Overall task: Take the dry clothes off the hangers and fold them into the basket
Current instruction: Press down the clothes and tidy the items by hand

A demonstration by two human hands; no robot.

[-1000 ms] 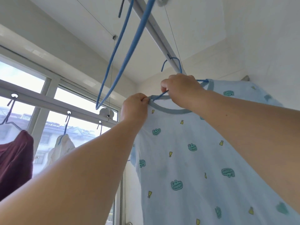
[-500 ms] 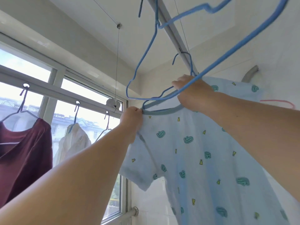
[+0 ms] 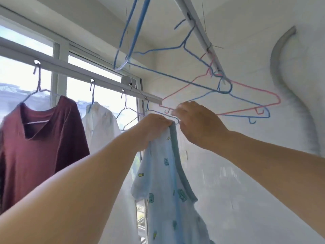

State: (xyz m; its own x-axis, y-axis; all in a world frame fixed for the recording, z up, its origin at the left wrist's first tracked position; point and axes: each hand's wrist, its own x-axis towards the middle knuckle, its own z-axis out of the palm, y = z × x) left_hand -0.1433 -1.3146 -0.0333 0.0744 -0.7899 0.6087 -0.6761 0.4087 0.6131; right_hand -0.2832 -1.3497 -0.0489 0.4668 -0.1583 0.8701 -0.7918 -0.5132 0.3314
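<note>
My left hand (image 3: 154, 127) is clenched around the grey-blue collar of the pale blue printed shirt (image 3: 165, 191), which hangs limp from that fist toward six o'clock, clear of any hanger. My right hand (image 3: 197, 124) sits just beside it at three o'clock, fingers curled loosely; whether they pinch anything I cannot tell, as the fingertips are blurred. Above the hands, at twelve to two o'clock, a bare blue hanger (image 3: 246, 110) and a pink hanger (image 3: 249, 92) dangle from the ceiling rail (image 3: 198, 30). Over at nine o'clock the window rail (image 3: 79, 71) carries a maroon shirt (image 3: 40, 138) and, beside it at ten o'clock, a white garment (image 3: 100, 124), each on its own hanger. I see no basket in this view.
</note>
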